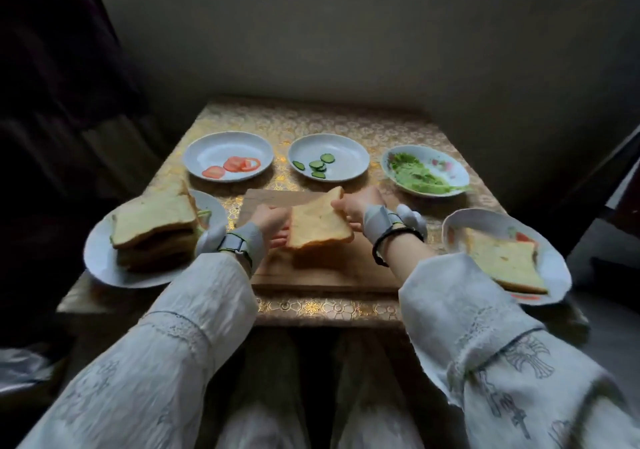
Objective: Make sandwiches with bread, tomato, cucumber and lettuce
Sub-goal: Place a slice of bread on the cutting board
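A slice of bread hangs tilted just above the wooden cutting board. My left hand grips its left edge and my right hand pinches its far right corner. Tomato slices lie on a white plate at the back left. Cucumber slices sit on the middle plate. Shredded lettuce fills a flowered plate at the back right.
A stack of finished sandwiches stands on a plate at the left. Another sandwich lies on a plate at the right. The small table has a gold patterned cloth. A wall rises close behind.
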A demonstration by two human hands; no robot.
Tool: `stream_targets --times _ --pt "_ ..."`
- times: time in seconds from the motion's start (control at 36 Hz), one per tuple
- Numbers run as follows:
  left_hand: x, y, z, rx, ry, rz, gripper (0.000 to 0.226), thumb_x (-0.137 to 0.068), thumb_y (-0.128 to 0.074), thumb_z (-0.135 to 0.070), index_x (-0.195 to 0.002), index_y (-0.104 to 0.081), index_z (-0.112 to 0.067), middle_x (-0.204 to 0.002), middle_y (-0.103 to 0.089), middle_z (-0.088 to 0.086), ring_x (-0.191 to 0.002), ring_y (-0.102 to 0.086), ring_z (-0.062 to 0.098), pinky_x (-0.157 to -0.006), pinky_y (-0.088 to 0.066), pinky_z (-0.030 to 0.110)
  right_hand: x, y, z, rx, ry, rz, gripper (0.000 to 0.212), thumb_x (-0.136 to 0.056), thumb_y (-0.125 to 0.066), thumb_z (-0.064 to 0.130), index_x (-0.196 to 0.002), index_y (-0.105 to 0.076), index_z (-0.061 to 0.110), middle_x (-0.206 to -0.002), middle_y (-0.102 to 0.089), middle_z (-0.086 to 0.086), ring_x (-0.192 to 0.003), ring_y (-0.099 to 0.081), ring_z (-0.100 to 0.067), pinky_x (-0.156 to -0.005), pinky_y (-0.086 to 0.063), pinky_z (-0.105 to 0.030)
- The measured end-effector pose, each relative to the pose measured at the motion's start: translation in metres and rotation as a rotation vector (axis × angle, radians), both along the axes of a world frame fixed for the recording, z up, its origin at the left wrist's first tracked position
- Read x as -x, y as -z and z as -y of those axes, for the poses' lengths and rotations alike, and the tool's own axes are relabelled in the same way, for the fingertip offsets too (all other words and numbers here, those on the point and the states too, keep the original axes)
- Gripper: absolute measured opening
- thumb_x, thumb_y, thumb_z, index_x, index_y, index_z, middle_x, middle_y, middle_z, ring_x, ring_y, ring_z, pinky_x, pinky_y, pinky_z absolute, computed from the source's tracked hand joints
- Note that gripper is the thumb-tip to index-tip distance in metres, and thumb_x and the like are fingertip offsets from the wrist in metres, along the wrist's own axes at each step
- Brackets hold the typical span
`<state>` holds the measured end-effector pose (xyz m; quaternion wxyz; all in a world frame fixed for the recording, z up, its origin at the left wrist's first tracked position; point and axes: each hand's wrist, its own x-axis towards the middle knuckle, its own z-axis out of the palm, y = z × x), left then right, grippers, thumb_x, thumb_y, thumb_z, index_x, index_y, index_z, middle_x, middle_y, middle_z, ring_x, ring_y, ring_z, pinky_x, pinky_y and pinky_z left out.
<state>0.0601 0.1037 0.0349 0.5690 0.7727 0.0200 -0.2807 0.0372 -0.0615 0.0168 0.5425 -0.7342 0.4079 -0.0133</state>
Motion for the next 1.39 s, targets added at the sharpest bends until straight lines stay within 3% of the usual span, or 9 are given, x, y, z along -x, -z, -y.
stream_targets --times 0.11,0.31,0.44,0.53,0.72,0.81,0.89,1.17,1.39 --pt "-0.003 0.011 -0.011 -0.066 0.008 0.027 0.039 -0.098 -0.037 -0.016 -0.132 -0.042 0.002 -0.073 -0.052 0.004 -0.06 -0.051 0.013 -0.052 -0.044 0.02 0.006 0.0 -0.02 -0.022 -0.043 -0.052 0.038 -0.072 -0.076 0.016 -0.106 -0.064 0.003 -0.109 -0.068 -0.013 -0.103 -0.065 -0.029 -0.09 -0.055 -0.042" --pt "-0.003 0.011 -0.008 -0.158 0.036 0.079 0.037 -0.099 -0.035 -0.017 -0.127 -0.049 0.003 -0.102 -0.057 0.015 -0.08 -0.06 0.024 -0.056 -0.046 0.024 0.018 -0.002 -0.026 0.258 -0.076 -0.166 0.041 -0.082 -0.067 0.023 -0.116 -0.059 0.001 -0.116 -0.066 -0.014 -0.108 -0.063 -0.029 -0.084 -0.05 -0.03" --pt "-0.008 0.017 -0.007 -0.265 0.065 0.174 0.03 -0.097 -0.042 -0.023 -0.082 -0.061 -0.004 -0.103 -0.065 0.017 -0.098 -0.064 0.031 -0.091 -0.054 0.041 0.018 0.002 -0.027 0.448 -0.136 -0.196 0.031 -0.09 -0.058 0.013 -0.118 -0.061 0.0 -0.125 -0.061 -0.018 -0.117 -0.056 -0.033 -0.093 -0.046 -0.032" --pt "-0.007 0.016 -0.006 -0.321 0.083 0.216 0.032 -0.096 -0.042 -0.02 -0.067 -0.054 -0.012 -0.093 -0.061 0.014 -0.097 -0.065 0.032 -0.095 -0.052 0.045 0.02 0.001 -0.029 0.546 -0.219 -0.172 0.025 -0.088 -0.054 0.006 -0.11 -0.065 0.003 -0.119 -0.064 -0.016 -0.114 -0.057 -0.034 -0.09 -0.046 -0.031" --pt "-0.013 0.007 -0.003 -0.465 0.212 0.227 0.027 -0.093 -0.041 -0.01 -0.103 -0.061 0.005 -0.094 -0.061 0.018 -0.091 -0.065 0.031 -0.087 -0.056 0.041 0.02 -0.001 -0.028 0.687 -0.408 -0.247 0.027 -0.087 -0.053 0.009 -0.11 -0.064 0.002 -0.112 -0.066 -0.017 -0.103 -0.062 -0.032 -0.079 -0.049 -0.03" --pt "-0.02 -0.008 -0.003 -0.531 0.32 0.184 0.022 -0.095 -0.04 -0.011 -0.103 -0.057 0.0 -0.091 -0.06 0.015 -0.064 -0.059 0.02 -0.062 -0.054 0.029 0.013 -0.011 -0.024 0.724 -0.469 -0.298 0.011 -0.088 -0.055 0.012 -0.089 -0.062 0.004 -0.088 -0.061 -0.011 -0.079 -0.059 -0.026 -0.065 -0.044 -0.027" --pt "-0.035 -0.026 -0.005 -0.596 0.456 0.136 0.029 -0.097 -0.043 -0.016 -0.117 -0.055 0.001 -0.099 -0.063 0.011 -0.064 -0.057 0.017 -0.059 -0.049 0.023 -0.002 -0.025 -0.02 0.774 -0.48 -0.318 0.026 -0.09 -0.053 0.015 -0.066 -0.046 0.008 -0.066 -0.046 -0.004 -0.056 -0.044 -0.017 -0.053 -0.037 -0.026" --pt "-0.125 -0.068 -0.011 -0.865 0.611 0.361 0.025 -0.093 -0.051 -0.022 -0.108 -0.064 -0.006 -0.093 -0.059 0.007 -0.066 -0.052 0.018 -0.054 -0.04 0.022 -0.095 -0.054 -0.031 0.865 -0.712 -0.226 0.02 -0.092 -0.051 0.021 -0.09 -0.065 0.008 -0.087 -0.059 -0.011 -0.079 -0.055 -0.028 -0.061 -0.036 -0.025" --pt "-0.206 -0.056 -0.02 -1.015 0.576 0.421 0.037 -0.091 -0.055 -0.006 -0.128 -0.056 -0.001 -0.108 -0.054 0.01 -0.099 -0.049 0.022 -0.081 -0.038 0.027 -0.182 -0.048 -0.048 0.856 -0.807 -0.08 0.028 -0.095 -0.048 0.018 -0.113 -0.068 0.008 -0.115 -0.068 -0.012 -0.105 -0.063 -0.03 -0.085 -0.052 -0.033"
